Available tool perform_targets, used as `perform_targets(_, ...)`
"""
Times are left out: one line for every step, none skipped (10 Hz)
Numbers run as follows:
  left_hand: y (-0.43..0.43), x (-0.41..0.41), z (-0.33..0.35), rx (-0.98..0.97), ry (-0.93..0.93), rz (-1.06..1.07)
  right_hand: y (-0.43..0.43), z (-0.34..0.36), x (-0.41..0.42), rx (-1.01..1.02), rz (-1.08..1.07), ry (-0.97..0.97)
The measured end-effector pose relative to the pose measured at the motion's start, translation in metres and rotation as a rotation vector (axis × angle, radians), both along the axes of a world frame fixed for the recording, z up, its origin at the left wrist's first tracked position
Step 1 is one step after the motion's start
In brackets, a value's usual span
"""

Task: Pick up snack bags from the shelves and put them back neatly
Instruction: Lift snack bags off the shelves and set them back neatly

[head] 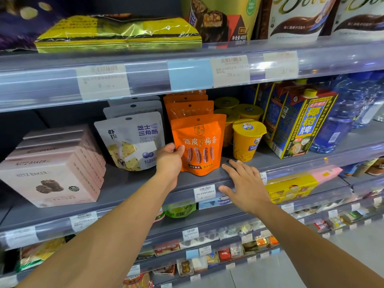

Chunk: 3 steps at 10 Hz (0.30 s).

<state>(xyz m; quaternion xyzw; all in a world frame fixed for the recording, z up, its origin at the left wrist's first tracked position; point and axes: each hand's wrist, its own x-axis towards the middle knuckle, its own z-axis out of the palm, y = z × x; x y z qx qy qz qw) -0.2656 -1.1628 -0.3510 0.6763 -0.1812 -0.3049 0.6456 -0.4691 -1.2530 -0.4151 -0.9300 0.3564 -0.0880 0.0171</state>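
Item: front orange stand-up foil pouch with white lettering and a printed row of red-brown strips (198, 144), standing upright at the head of a file of matching orange pouches (189, 108) that recede toward the back of the grey middle shelf (128, 183); the file is kept front-to-back so each hang-hole top shows above the one before it. Left hand (169, 161): closed on the front pouch's left edge, thumb across the printed face, remaining fingers hidden behind it, a pinch suited to squaring a light, limp pouch without creasing it. Right hand (243, 181): flat and spread, holding nothing, palm down over the shelf lip just right of the pouch's base, thumb near the white price label (204, 193), probably placed to steady the base or stop the pouch sliding forward. Neighbours: white-and-grey cheese snack pouches with a blueberry print (129, 142) close on the left, also filed in a row; yellow lidded plastic cups (246, 140) close on the right; pink cardboard biscuit boxes (52, 173) stacked further left; blue-and-yellow drink cartons (299, 123) further right. Condition: pouch base touches the shelf, face to the aisle, nearly plumb; judged to be in final alignment, grip not yet released
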Motion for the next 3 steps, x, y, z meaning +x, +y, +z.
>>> perform_targets(0.004,0.000,0.000,-0.008,-0.001,-0.017,0.002,0.002,0.000,-0.002,0.002,0.022)
perform_targets(0.004,0.004,-0.002,0.018,-0.011,-0.031,0.001,0.003,0.001,0.014,0.003,0.027)
perform_targets(0.015,0.005,-0.008,0.090,-0.014,-0.013,0.004,0.008,0.002,0.030,0.002,0.054)
